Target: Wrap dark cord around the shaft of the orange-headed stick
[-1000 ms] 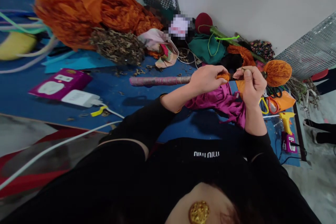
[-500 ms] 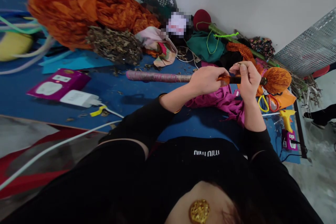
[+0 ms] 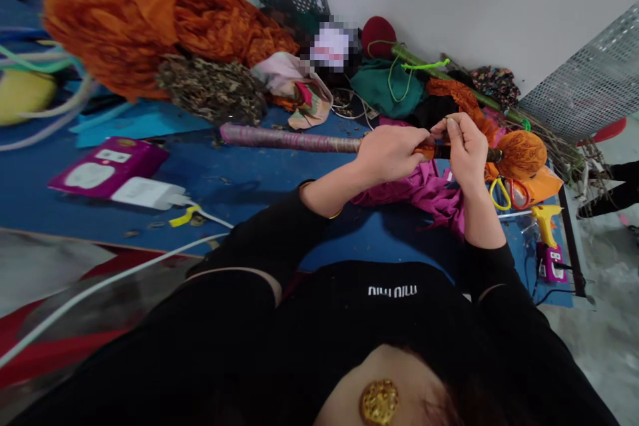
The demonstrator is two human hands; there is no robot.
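Observation:
A long stick [image 3: 299,140] lies level above the table, wound in pinkish-grey wrapping on its left part and dark towards the right. A round orange cloth-covered ball [image 3: 522,154] sits at its right end. My left hand [image 3: 388,150] is closed round the middle of the stick, with a strip of orange cloth [image 3: 426,151] at its fingertips. Just to the right, my right hand [image 3: 464,143] is held in a pinch above the dark part; what lies between its fingertips is too small to name. Beneath the hands lies crumpled magenta cloth [image 3: 424,193].
Behind are a heap of orange cloth [image 3: 164,13], dried leaves [image 3: 214,90], green cloth [image 3: 387,86] and a red ball [image 3: 378,37]. Scissors [image 3: 519,193] and a yellow glue gun [image 3: 548,223] lie right. A purple power strip [image 3: 107,166] with a white cable stands left.
The stick has shifted left, its left end rising slightly in view. My right hand's fingertips have come a little closer to my left hand. The whole view has moved slightly.

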